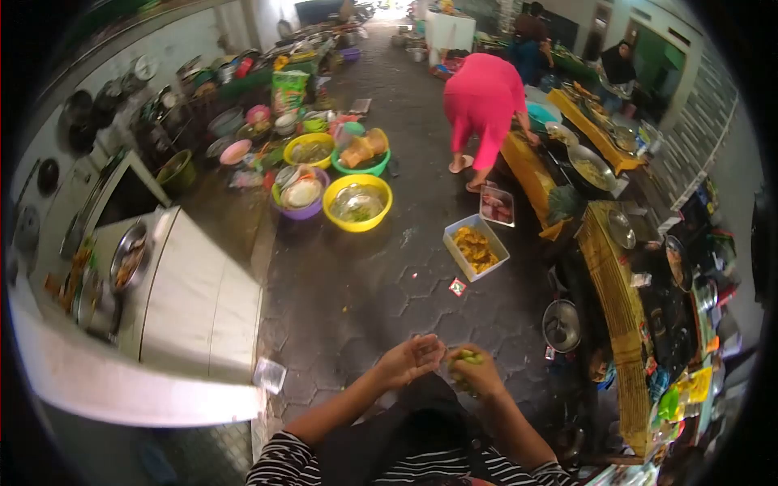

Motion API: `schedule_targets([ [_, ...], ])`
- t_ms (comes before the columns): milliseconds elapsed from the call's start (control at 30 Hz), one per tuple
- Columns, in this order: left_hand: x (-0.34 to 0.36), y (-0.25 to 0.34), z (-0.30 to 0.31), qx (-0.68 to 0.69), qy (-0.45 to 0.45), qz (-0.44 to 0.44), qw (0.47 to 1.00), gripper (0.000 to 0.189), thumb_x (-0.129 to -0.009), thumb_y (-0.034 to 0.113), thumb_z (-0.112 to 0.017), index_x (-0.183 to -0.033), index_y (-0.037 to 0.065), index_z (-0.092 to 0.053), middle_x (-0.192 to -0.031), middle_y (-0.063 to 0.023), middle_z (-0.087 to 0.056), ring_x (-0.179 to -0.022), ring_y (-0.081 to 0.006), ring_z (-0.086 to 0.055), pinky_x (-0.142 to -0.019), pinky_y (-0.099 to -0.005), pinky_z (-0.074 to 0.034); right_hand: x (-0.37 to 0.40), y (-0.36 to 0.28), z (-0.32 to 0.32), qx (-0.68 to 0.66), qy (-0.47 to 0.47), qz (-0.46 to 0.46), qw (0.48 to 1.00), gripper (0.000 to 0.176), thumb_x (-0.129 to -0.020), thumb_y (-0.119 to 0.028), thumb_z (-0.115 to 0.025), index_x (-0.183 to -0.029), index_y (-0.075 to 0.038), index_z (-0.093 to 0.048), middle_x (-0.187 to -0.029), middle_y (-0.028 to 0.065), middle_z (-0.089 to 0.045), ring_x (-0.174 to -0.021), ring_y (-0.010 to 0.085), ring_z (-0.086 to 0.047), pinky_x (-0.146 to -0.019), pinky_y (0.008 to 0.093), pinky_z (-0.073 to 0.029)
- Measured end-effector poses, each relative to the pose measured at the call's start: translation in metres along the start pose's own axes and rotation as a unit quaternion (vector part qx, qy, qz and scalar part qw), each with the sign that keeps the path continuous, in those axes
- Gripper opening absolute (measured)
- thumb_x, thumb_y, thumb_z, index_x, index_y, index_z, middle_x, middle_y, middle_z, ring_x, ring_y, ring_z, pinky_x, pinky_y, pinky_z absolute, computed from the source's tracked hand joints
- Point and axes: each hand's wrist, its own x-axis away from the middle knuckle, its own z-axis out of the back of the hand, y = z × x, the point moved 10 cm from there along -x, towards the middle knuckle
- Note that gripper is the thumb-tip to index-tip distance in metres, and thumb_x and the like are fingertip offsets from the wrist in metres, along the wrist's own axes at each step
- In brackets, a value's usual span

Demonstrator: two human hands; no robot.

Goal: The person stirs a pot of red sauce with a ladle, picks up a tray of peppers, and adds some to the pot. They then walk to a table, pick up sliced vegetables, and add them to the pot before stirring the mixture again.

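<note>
My left hand (412, 359) is held palm up in front of my body, with its fingers apart and nothing visible in it. Just to its right, my right hand (476, 371) is closed around something green (470, 358), too small to name for certain. The two hands are close together over the dark paved floor. Striped sleeves cover my upper arms, and dark cloth lies over my lap.
Ahead on the floor are a box of orange food (478, 249), a tray of meat (497, 205) and a yellow basin (357, 202). A person in pink (484, 97) bends beside low benches at right. A white counter (190, 300) stands left.
</note>
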Motion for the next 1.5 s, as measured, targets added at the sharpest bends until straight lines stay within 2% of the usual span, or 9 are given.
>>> schedule_targets([
  [133,-0.087,0.093,0.031,-0.117,0.079,0.027,0.990,0.029,-0.085,0.025,-0.042,-0.107,0.007,-0.047,-0.110,-0.0093,-0.050,-0.101,-0.0228,-0.048,-0.087,-0.0351,-0.038,-0.085,-0.044,0.069,-0.026,0.076,0.036,0.996,0.012,-0.068,-0.004,-0.056,-0.080,-0.006,-0.053,-0.067,0.0018,-0.052,-0.050,0.0099,-0.050,-0.039,0.0228,-0.042],
  [267,-0.117,0.222,0.068,-0.070,0.172,-0.095,0.978,0.026,-0.082,0.026,-0.046,-0.102,0.010,-0.052,-0.103,-0.0073,-0.053,-0.097,-0.0210,-0.048,-0.083,-0.0352,-0.039,-0.197,-0.129,0.075,0.001,0.068,0.064,0.996,0.012,-0.068,-0.005,-0.056,-0.080,-0.005,-0.052,-0.066,0.0014,-0.051,-0.050,0.0096,-0.049,-0.038,0.0225,-0.042],
  [433,-0.075,0.352,0.125,0.062,0.279,-0.306,0.908,0.023,-0.079,0.022,-0.051,-0.099,0.010,-0.053,-0.097,-0.0052,-0.056,-0.092,-0.0192,-0.051,-0.081,-0.0349,-0.040,-0.348,-0.237,0.026,0.068,-0.004,0.091,0.994,0.012,-0.069,-0.007,-0.056,-0.081,-0.006,-0.053,-0.065,0.0010,-0.051,-0.051,0.0089,-0.048,-0.040,0.0210,-0.040],
  [700,-0.067,0.476,0.220,0.208,0.373,-0.424,0.799,0.024,-0.081,0.027,-0.045,-0.101,0.015,-0.049,-0.092,-0.0029,-0.056,-0.087,-0.0165,-0.053,-0.076,-0.0362,-0.042,-0.560,-0.338,-0.066,0.058,-0.112,0.027,0.992,0.013,-0.069,-0.009,-0.057,-0.082,-0.008,-0.054,-0.067,0.0009,-0.052,-0.051,0.0086,-0.048,-0.040,0.0215,-0.039],
  [767,-0.108,0.527,0.236,0.208,0.362,-0.427,0.802,0.026,-0.081,0.027,-0.043,-0.103,0.015,-0.048,-0.093,-0.0020,-0.056,-0.087,-0.0158,-0.053,-0.076,-0.0359,-0.042,-0.603,-0.358,-0.065,-0.010,-0.122,0.021,0.992,0.014,-0.070,-0.007,-0.056,-0.083,-0.008,-0.052,-0.072,0.0017,-0.055,-0.052,0.0084,-0.049,-0.038,0.0217,-0.039],
  [1067,-0.458,0.835,0.067,-0.017,0.203,-0.264,0.943,0.027,-0.082,0.023,-0.047,-0.107,0.012,-0.047,-0.104,-0.0044,-0.049,-0.094,-0.0203,-0.049,-0.082,-0.0345,-0.041,-0.780,-0.485,0.018,-0.017,0.001,0.034,0.999,0.014,-0.069,-0.004,-0.054,-0.083,-0.008,-0.051,-0.072,0.0022,-0.055,-0.053,0.0090,-0.050,-0.037,0.0226,-0.041],
  [1167,-0.541,0.886,0.026,-0.075,0.174,-0.249,0.950,0.030,-0.083,0.022,-0.046,-0.111,0.011,-0.044,-0.104,-0.0050,-0.049,-0.094,-0.0209,-0.049,-0.083,-0.0346,-0.041,-0.857,-0.527,0.038,-0.001,-0.008,0.060,0.998,0.013,-0.070,-0.005,-0.053,-0.083,-0.007,-0.052,-0.073,0.0026,-0.055,-0.053,0.0092,-0.051,-0.037,0.0227,-0.041],
  [1300,-0.601,0.915,0.063,0.009,0.219,-0.259,0.941,0.031,-0.082,0.022,-0.047,-0.111,0.011,-0.045,-0.105,-0.0049,-0.049,-0.096,-0.0213,-0.048,-0.083,-0.0364,-0.040,-0.955,-0.605,0.026,0.013,-0.043,0.069,0.997,0.014,-0.072,-0.008,-0.053,-0.086,-0.008,-0.051,-0.073,0.0022,-0.055,-0.054,0.0092,-0.051,-0.037,0.0228,-0.041],
  [1500,-0.570,0.913,0.140,0.165,0.328,-0.324,0.872,0.022,-0.081,0.021,-0.048,-0.101,0.013,-0.051,-0.099,-0.0029,-0.053,-0.093,-0.0197,-0.051,-0.076,-0.0331,-0.043,-1.112,-0.707,-0.032,0.011,-0.137,0.062,0.988,0.015,-0.072,-0.006,-0.053,-0.087,-0.008,-0.051,-0.074,0.0018,-0.054,-0.053,0.0085,-0.049,-0.038,0.0217,-0.040],
])
